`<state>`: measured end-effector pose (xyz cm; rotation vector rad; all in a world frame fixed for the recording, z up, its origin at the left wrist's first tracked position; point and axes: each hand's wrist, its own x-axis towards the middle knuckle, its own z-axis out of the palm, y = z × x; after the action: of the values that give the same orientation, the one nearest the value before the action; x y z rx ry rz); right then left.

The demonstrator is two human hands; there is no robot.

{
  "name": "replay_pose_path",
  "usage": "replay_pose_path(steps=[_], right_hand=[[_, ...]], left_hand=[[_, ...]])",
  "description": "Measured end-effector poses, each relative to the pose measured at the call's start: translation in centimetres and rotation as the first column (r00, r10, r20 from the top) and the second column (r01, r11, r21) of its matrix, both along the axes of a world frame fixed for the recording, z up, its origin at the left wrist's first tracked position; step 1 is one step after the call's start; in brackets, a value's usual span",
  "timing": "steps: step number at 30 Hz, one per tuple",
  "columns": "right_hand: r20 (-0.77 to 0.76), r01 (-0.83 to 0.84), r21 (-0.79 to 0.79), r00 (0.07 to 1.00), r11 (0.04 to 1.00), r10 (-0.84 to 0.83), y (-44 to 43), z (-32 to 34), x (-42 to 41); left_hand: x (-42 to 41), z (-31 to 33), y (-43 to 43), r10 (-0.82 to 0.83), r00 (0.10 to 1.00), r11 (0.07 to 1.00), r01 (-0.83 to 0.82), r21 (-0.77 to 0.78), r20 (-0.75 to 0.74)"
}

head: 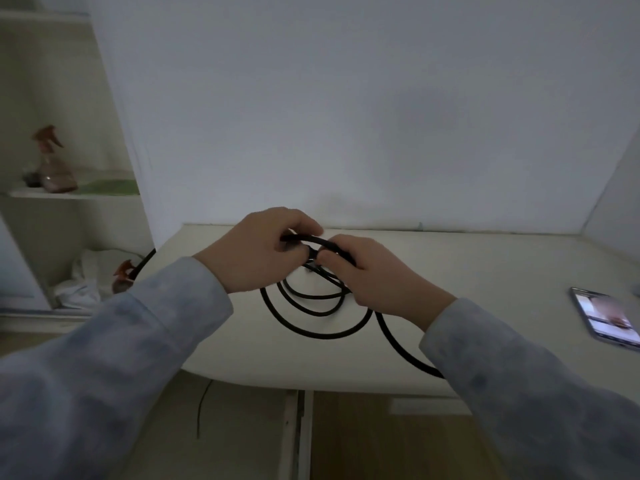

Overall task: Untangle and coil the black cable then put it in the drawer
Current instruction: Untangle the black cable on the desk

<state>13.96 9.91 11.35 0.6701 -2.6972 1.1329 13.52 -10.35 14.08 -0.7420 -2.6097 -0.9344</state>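
Observation:
The black cable point(313, 333) hangs in several loops over the cream desk top point(467, 271). My left hand point(256, 251) and my right hand point(374, 271) meet above the desk, both closed on the top of the loops. Their fingertips almost touch around the strands. One strand runs down to the right and disappears under my right sleeve. Another stretch of cable shows past the desk's left edge, behind my left sleeve. The cable's ends are hidden. The drawer front point(398, 441) below the desk edge looks shut.
A phone point(604, 318) with a lit screen lies at the desk's right. The white wall rises straight behind the desk. Open shelves at the left hold a spray bottle point(52, 161), a second sprayer point(123, 275) and crumpled white cloth point(81, 282).

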Motion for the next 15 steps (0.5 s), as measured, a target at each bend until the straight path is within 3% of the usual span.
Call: replay_pose_path(steps=[4, 7, 10, 15], right_hand=[[-0.114, 0.004, 0.110, 0.993, 0.994, 0.008, -0.5, 0.4, 0.4], [-0.080, 0.039, 0.021, 0.996, 0.999, -0.037, -0.2, 0.7, 0.3], [0.045, 0.047, -0.138, 0.998, 0.989, -0.041, 0.7, 0.9, 0.2], [0.182, 0.037, -0.253, 0.983, 0.967, 0.010, 2.1, 0.8, 0.3]], left_hand=[[0.1, -0.4, 0.6, -0.114, 0.986, 0.946, 0.071, -0.315, -0.118], [-0.4, -0.7, 0.6, -0.081, 0.966, 0.929, -0.016, -0.370, -0.245], [-0.7, -0.9, 0.3, 0.013, 0.948, 0.944, -0.116, -0.309, -0.317], [-1.2, -1.2, -0.2, 0.201, 0.939, 0.976, -0.217, -0.027, -0.280]])
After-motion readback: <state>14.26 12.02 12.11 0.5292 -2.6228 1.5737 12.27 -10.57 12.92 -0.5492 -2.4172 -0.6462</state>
